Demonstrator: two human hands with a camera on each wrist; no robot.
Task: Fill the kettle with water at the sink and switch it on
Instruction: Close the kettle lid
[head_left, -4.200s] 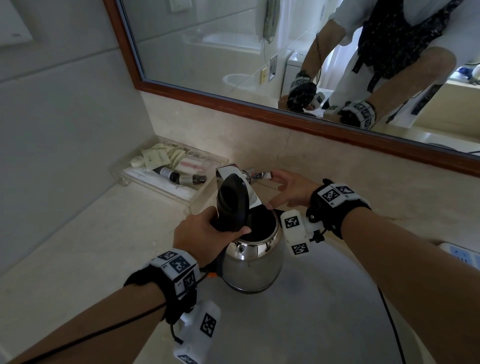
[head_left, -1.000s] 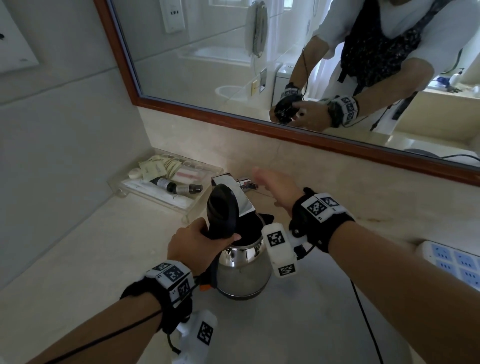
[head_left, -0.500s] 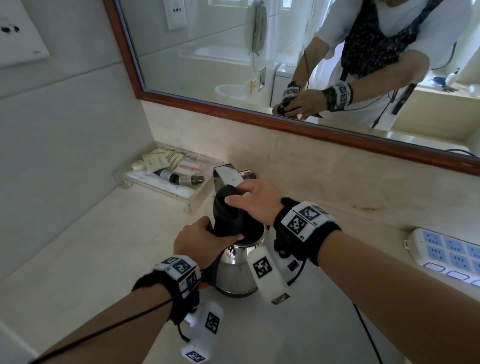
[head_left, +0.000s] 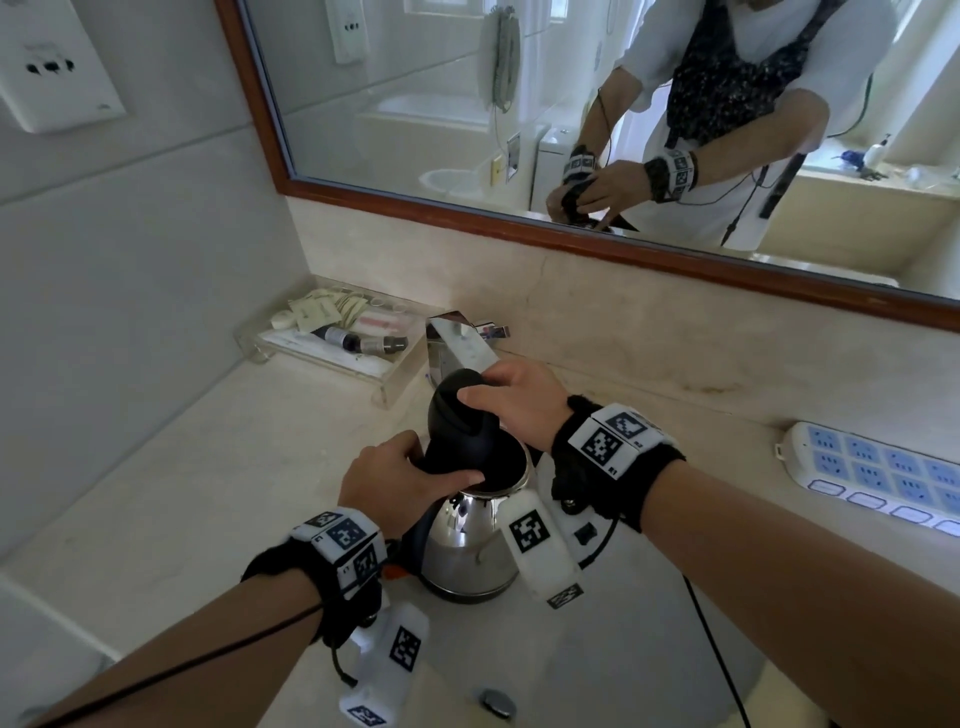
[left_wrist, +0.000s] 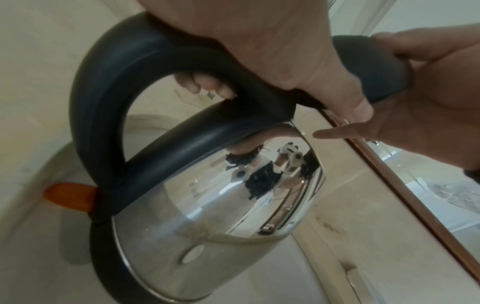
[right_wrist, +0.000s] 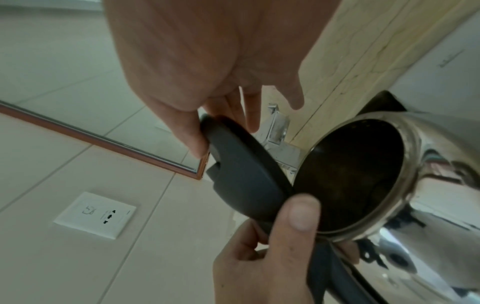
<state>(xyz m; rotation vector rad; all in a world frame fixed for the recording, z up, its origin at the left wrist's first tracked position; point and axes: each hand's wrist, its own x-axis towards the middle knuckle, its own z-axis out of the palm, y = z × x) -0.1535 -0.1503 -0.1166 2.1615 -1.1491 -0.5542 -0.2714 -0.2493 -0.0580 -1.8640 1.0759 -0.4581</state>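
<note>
A shiny steel kettle (head_left: 467, 545) hangs over the sink basin (head_left: 597, 670), just in front of the chrome faucet (head_left: 457, 338). My left hand (head_left: 410, 473) grips its black handle (left_wrist: 103, 102), thumb lying by the rim. The black lid (head_left: 460, 421) stands half raised on its hinge. My right hand (head_left: 493, 395) pinches the lid's upper edge between thumb and fingers, seen closely in the right wrist view (right_wrist: 205, 133). The kettle's mouth (right_wrist: 350, 174) is dark inside; I cannot tell the water level. An orange switch (left_wrist: 67, 197) sticks out under the handle.
A clear tray of toiletries (head_left: 337, 332) sits on the counter to the left of the faucet. A white and blue power strip (head_left: 883, 473) lies at the right. The sink drain (head_left: 496, 699) is near me. A wood-framed mirror (head_left: 623, 244) runs along the back wall.
My right hand came back from the faucet and took hold of the lid, which now tilts down toward the kettle's mouth. The left hand keeps its hold on the handle.
</note>
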